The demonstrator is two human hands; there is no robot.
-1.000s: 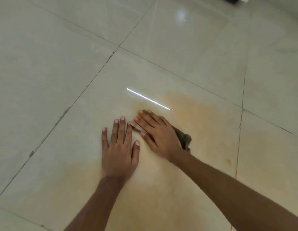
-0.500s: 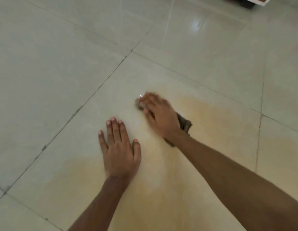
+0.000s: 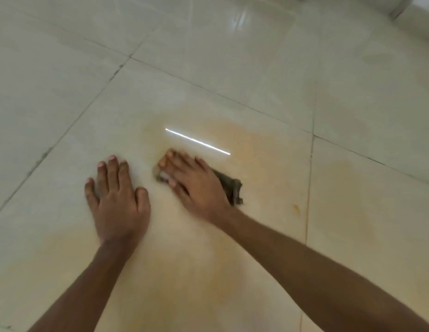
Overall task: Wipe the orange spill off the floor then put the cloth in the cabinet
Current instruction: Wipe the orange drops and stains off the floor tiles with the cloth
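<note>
The floor [image 3: 64, 97] fills the whole frame: pale glossy tiles with thin dark grout lines running on diagonals, and a bright streak of reflected light [image 3: 197, 141] just above the centre. The orange spill [image 3: 251, 149] spreads as a faint, smeared wash over the middle tile, strongest to the right of centre and thinning toward the lower part of the frame; paler orange patches show on the tile to the right, past the grout line. A small, deeper orange spot [image 3: 296, 208] sits on the middle tile, close to that line.

Two bare forearms come in from the bottom edge. The left hand [image 3: 118, 200] lies palm down on the floor, left of centre, its fingers [image 3: 112, 168] straight and close together, holding nothing. The right hand [image 3: 196, 185] is pressed flat on top of the cloth [image 3: 230, 190], near the centre of the frame, its fingers [image 3: 182, 161] stretched out and pointing to the upper left; it is blurred. The cloth is dark and crumpled, lies on the spill, and shows at the right of the hand and a little at the fingertips.
</note>
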